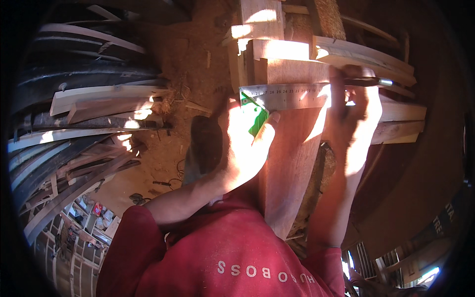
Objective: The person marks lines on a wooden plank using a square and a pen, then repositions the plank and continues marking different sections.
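A reddish-brown wooden board (289,153) runs away from my body, its far part in patchy sunlight. Across it lies the metal blade of a try square (292,97), marked with a scale. My left hand (242,146) grips the square's green stock at the board's left edge, with the thumb towards the wood. At the blade's right end is my right hand (365,106), its fingers closed round a slim, pen-like tool (385,81) with a pale end. Strong glare and shadow hide the fingertips of my right hand and the tool's other end.
Stacked planks (366,57) lie beyond the board and to its right. On the left are piles of timber lengths (109,96) above a brown dirt floor (173,64) with wood scraps. A dark brown sheet (410,173) stands at the right.
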{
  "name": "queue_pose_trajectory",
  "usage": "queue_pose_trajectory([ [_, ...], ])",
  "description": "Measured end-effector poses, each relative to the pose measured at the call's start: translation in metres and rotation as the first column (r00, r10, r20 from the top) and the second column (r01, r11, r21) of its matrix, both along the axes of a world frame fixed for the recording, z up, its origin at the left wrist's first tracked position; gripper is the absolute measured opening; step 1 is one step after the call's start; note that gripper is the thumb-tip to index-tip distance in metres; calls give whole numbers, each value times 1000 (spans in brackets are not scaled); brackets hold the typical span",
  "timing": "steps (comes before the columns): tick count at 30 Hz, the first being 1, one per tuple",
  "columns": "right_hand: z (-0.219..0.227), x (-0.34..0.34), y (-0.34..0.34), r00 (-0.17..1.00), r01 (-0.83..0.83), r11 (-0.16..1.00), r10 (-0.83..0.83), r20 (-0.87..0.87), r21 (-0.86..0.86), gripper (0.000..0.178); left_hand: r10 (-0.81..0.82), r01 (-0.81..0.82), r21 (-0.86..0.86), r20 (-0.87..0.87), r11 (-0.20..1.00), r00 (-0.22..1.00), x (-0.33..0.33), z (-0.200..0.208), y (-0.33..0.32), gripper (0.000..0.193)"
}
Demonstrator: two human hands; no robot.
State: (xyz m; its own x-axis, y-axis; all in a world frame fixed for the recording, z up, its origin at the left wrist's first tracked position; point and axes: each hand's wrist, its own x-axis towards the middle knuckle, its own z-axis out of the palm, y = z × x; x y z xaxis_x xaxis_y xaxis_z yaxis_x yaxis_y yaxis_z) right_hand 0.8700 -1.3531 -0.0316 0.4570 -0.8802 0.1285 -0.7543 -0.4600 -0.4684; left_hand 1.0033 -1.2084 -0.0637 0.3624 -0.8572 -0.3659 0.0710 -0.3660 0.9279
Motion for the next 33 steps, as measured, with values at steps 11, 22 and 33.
queue_pose_trajectory([
  [11, -17, 47, 18, 956, -253, 949, 214, 203, 191, 24, 122, -122, -90, -10, 988, 993, -1, -5, -10, 31],
  [22, 20, -23, -18, 934, 343, 874, -357, -23, 343, 24, 173, -185, 6, -384, 983, 907, -8, -5, 0, 23],
  [33, 3, 54, 47, 981, -192, 966, 191, 20, 172, 40, 173, -179, -37, -135, 983, 976, -13, -34, -2, 38],
])
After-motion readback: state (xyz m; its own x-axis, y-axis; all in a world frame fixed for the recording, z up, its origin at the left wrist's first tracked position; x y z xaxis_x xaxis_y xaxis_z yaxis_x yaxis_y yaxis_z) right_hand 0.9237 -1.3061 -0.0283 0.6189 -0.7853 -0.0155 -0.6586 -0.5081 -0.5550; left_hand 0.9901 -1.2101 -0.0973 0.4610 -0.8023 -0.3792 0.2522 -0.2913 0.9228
